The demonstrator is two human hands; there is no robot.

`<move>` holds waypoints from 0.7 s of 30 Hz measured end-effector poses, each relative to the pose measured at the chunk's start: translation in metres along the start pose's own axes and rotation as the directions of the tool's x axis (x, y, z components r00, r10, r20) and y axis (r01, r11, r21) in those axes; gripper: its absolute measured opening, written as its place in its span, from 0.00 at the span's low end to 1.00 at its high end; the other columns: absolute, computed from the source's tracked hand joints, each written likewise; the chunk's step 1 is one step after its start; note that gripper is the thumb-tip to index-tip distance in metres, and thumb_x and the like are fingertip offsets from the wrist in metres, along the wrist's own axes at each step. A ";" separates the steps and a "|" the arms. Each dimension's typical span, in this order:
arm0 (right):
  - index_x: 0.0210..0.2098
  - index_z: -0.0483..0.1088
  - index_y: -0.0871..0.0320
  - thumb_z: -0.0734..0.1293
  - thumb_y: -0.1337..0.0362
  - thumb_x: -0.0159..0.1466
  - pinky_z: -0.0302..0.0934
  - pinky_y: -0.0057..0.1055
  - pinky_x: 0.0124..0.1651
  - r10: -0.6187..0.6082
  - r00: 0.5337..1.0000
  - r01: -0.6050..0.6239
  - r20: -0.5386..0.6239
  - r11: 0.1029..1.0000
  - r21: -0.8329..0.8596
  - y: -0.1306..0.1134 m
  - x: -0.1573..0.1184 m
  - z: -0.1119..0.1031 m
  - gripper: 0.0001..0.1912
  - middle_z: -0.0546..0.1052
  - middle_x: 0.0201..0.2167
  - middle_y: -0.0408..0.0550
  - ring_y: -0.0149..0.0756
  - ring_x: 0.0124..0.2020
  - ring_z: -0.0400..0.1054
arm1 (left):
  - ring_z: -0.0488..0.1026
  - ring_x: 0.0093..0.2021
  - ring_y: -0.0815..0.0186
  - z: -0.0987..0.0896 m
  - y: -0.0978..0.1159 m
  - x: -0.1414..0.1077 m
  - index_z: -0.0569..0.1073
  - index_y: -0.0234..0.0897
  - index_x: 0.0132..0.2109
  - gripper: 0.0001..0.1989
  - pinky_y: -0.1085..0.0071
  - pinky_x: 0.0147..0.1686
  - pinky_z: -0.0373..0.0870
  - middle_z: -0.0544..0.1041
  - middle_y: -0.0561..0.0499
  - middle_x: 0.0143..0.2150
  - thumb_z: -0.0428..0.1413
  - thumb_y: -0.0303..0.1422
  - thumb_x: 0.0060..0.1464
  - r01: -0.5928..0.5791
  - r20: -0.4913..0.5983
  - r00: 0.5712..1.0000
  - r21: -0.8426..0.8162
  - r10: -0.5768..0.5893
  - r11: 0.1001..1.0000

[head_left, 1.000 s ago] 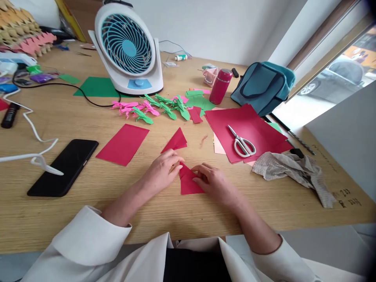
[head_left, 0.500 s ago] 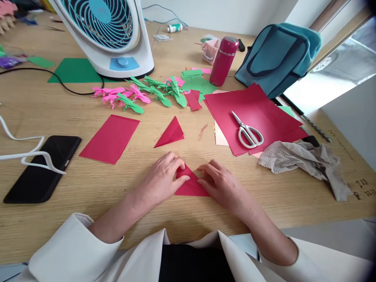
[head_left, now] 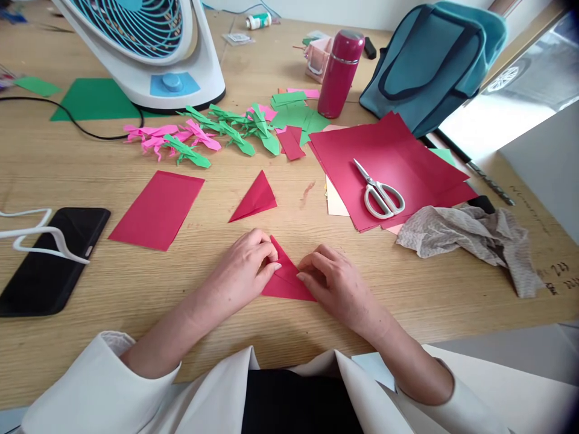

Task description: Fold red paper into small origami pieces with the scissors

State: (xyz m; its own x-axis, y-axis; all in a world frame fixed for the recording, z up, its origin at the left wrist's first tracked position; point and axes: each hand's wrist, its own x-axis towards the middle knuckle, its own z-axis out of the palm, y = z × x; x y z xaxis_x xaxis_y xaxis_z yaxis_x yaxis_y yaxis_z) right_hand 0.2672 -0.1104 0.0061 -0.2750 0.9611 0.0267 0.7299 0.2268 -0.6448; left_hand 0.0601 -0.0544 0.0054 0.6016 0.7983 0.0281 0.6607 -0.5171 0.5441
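A red sheet of paper folded into a triangle (head_left: 288, 282) lies on the table in front of me. My left hand (head_left: 251, 262) pinches its left edge between thumb and fingers. At its right slanting edge, my right hand (head_left: 332, 283) grips the paper with thumb and bent fingers. Just beyond my hands rests a second folded red paper triangle (head_left: 256, 199). Left of that is a flat red paper rectangle (head_left: 158, 211). Scissors (head_left: 381, 193) with white handles lie on a stack of red paper (head_left: 407, 163) to the right.
Several folded green and pink paper figures (head_left: 199, 135) sit before a fan (head_left: 181, 72). Behind the stack stand a red flask (head_left: 341, 75) and a blue bag (head_left: 434, 66). A crumpled cloth (head_left: 465, 235) lies right; a black phone (head_left: 54, 259) with a white cable lies left.
My view has shifted slightly, so the table items sit a little higher and further left. My left thumb has moved up along the folded paper's left edge. Both hands stay at the paper.
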 end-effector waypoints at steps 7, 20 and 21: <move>0.34 0.69 0.56 0.65 0.68 0.65 0.58 0.32 0.39 0.020 0.999 -0.022 -0.032 0.999 -0.041 -0.003 0.004 0.005 0.03 0.72 0.32 0.45 0.35 0.34 0.66 | 0.70 0.40 0.62 0.002 0.001 0.003 0.68 0.37 0.31 0.07 0.62 0.43 0.69 0.68 0.50 0.37 0.55 0.29 0.58 0.010 0.008 1.000 0.085 -0.010 0.996; 0.39 0.70 0.56 0.66 0.67 0.65 0.56 0.33 0.42 0.064 0.996 -0.070 -0.067 0.993 -0.091 -0.011 0.012 0.012 0.03 0.74 0.37 0.46 0.36 0.37 0.68 | 0.69 0.40 0.61 0.001 0.004 0.004 0.68 0.37 0.33 0.06 0.61 0.44 0.69 0.69 0.48 0.38 0.54 0.28 0.59 -0.013 0.023 1.000 0.154 0.009 0.988; 0.39 0.70 0.56 0.66 0.67 0.65 0.55 0.33 0.42 0.066 0.996 -0.072 -0.067 0.993 -0.099 -0.011 0.014 0.012 0.02 0.74 0.36 0.46 0.36 0.37 0.68 | 0.69 0.41 0.61 0.001 0.004 0.004 0.68 0.37 0.33 0.06 0.61 0.44 0.69 0.69 0.48 0.38 0.54 0.28 0.59 -0.015 0.025 1.000 0.151 0.011 0.988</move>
State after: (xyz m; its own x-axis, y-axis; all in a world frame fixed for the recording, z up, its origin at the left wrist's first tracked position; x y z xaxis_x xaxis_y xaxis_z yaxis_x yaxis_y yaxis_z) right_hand 0.2477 -0.1016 0.0041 -0.1840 0.9823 0.0355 0.8061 0.1715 -0.5665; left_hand 0.0659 -0.0533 0.0067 0.6202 0.7843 0.0129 0.7117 -0.5695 0.4112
